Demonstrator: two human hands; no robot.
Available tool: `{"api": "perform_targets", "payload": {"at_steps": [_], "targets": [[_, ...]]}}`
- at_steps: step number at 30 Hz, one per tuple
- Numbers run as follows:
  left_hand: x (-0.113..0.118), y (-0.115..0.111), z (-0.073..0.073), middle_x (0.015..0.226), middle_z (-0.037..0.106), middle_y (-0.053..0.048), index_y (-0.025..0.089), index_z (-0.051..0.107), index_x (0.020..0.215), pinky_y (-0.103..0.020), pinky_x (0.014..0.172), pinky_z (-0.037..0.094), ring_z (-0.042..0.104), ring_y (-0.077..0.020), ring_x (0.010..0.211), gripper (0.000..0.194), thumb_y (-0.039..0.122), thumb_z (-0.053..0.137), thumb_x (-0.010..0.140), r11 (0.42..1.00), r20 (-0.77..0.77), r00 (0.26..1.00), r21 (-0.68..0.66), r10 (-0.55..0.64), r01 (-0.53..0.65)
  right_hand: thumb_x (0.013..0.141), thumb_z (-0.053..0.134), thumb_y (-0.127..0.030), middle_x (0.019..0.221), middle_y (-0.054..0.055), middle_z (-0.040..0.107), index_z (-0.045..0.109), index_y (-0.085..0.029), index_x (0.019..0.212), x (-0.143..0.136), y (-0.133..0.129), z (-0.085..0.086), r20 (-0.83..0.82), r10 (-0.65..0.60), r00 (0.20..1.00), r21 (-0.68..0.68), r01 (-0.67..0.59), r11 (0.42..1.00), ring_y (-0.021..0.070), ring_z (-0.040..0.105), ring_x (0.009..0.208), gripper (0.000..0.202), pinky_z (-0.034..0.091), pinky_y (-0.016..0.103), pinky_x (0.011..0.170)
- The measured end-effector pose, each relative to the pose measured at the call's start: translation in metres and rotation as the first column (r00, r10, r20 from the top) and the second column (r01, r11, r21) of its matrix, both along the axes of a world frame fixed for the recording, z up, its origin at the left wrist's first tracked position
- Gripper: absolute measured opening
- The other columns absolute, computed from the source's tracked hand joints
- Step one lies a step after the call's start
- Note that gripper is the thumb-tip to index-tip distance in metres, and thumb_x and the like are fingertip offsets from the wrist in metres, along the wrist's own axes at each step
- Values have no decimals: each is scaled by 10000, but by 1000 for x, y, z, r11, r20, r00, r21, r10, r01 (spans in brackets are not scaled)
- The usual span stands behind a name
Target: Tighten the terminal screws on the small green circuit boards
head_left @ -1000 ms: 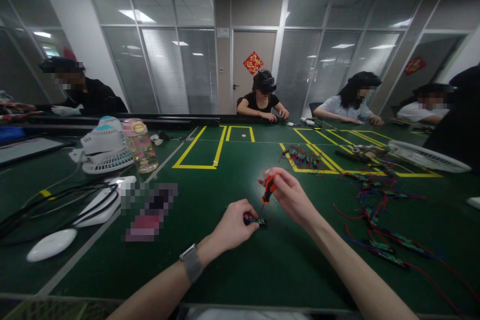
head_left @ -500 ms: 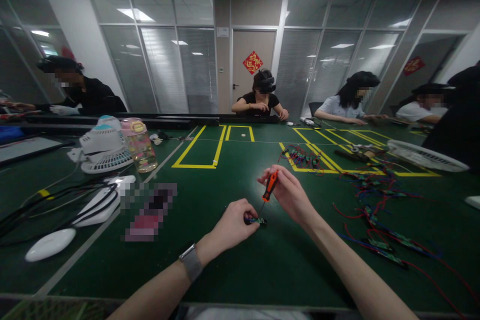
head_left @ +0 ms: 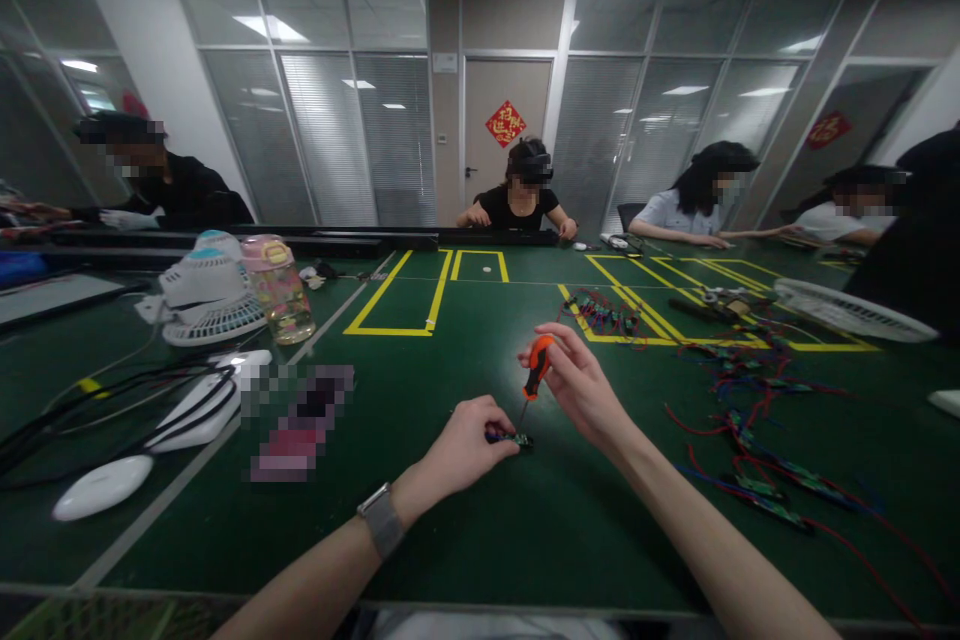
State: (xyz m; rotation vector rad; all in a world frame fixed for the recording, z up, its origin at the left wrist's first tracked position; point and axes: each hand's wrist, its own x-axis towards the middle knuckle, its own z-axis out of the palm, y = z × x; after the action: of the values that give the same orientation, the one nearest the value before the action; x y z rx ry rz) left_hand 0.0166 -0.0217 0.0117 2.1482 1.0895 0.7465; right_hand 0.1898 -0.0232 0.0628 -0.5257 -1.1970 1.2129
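Though steeply tilted, screwdriver (head_left: 538, 369) tip-down; right fingers (head_left: 568, 350) clamped round it, left (head_left: 491, 414) round board (head_left: 523, 441).

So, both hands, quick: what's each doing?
Left hand: closed on a small green circuit board.
Right hand: holding an orange-and-black screwdriver.

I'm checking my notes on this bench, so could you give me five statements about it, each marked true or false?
1. The left hand holds the small board. True.
2. The screwdriver is in the left hand. False: the right hand holds it.
3. The bottle stands beside the white fan. True.
4. The watch is on the right wrist. False: it is on the left.
5. The door bears a red sign. True.
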Motion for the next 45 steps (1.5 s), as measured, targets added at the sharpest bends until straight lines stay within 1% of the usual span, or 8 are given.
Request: {"api": "perform_targets", "payload": {"at_steps": [11,14,19,24,32,37,41,45], "targets": [[2,-1,-4,814,612,-25,150,716,733,-239,626,417,551,-132,692,63,199,698,698,999,61,997,-32,42,-40,781,713,-382,856,-3,631,678,-248,842,-2,-1,0,-55,48,997,14,-47,999,151,592,795,151,468,379,903],[3,-1,-5,805,607,-24,149,715,728,-240,624,412,544,-129,682,55,190,692,699,999,65,997,-27,45,-43,799,697,-373,796,-4,651,688,-251,895,0,0,-2,-21,57,998,-2,-57,998,149,601,777,155,476,357,881],[3,-1,-2,785,606,-20,148,714,718,-234,620,409,545,-129,682,45,169,682,693,999,67,997,-17,40,-38,837,653,-386,850,11,684,663,-263,1054,2,1,-3,12,36,999,-5,-36,999,156,636,811,249,492,304,809],[4,-2,1,765,602,-17,137,707,689,-226,619,412,543,-122,667,24,142,686,678,998,72,996,-27,53,-52,832,655,-389,855,9,666,675,-251,930,-1,1,-1,-26,52,998,25,-51,998,154,628,784,171,504,298,778],[3,-1,-4,776,608,-15,146,710,704,-226,617,414,542,-121,666,36,176,699,688,999,69,997,-13,45,-44,763,733,-364,846,-17,582,685,-237,781,0,2,0,-71,45,996,37,-42,998,128,562,785,138,473,353,924],[2,1,-7,818,617,-27,151,713,748,-233,641,427,556,-131,698,64,197,684,713,1000,61,998,12,13,-14,781,713,-382,839,-8,603,694,-250,888,2,2,-1,-35,71,997,-1,-71,997,135,570,783,171,469,352,914],[-1,4,-11,858,618,-34,164,718,828,-236,650,436,563,-139,726,131,228,690,717,1000,32,999,10,-13,13,825,671,-363,845,-1,625,662,-264,1016,5,3,-3,-6,56,998,29,-55,998,150,586,815,215,475,323,852],[-5,6,-9,888,614,-37,171,719,851,-235,650,444,569,-147,752,175,249,714,695,1000,7,1000,-6,-22,22,841,657,-351,853,-2,639,660,-257,960,5,3,-2,-7,55,998,45,-55,997,144,600,822,151,475,283,792]]}}
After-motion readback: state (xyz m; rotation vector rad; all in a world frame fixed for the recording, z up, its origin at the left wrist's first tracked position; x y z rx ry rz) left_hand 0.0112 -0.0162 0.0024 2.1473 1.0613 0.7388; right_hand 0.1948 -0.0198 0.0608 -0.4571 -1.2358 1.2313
